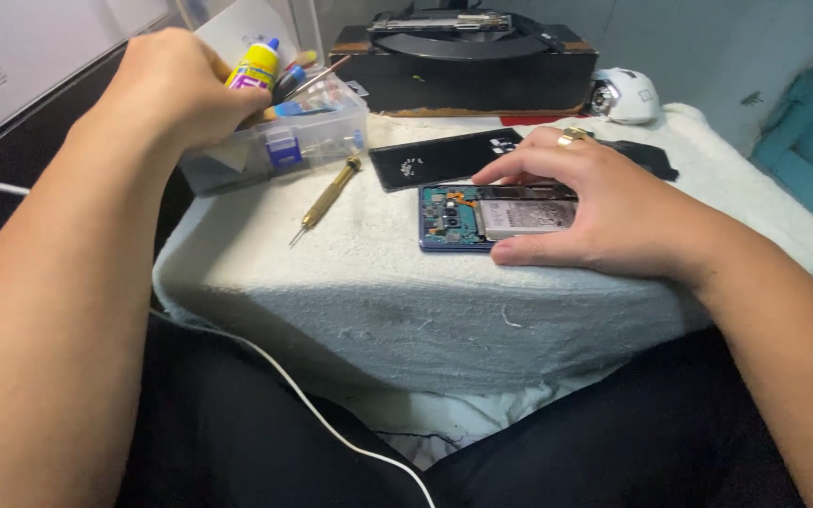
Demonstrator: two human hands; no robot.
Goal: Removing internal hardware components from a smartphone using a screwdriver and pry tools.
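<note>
An opened phone (454, 218) with its circuit board and silver battery showing lies on a white towel (388, 282). My right hand (604, 202), with a gold ring on one finger, rests over the phone's right half and holds it by its edges. The phone's black back cover (439, 157) lies just behind it. My left hand (176, 85) reaches into a clear plastic box (279, 146) at the back left, fingers curled among its contents; a yellow glue bottle (256, 66) with a blue cap stands right beside the fingers. What the fingers hold is hidden.
A brass-handled screwdriver (326, 196) lies on the towel left of the phone. A black box-shaped device (468, 61) stands at the back, a white mouse (625, 94) to its right. A white cable (331, 423) runs across my lap.
</note>
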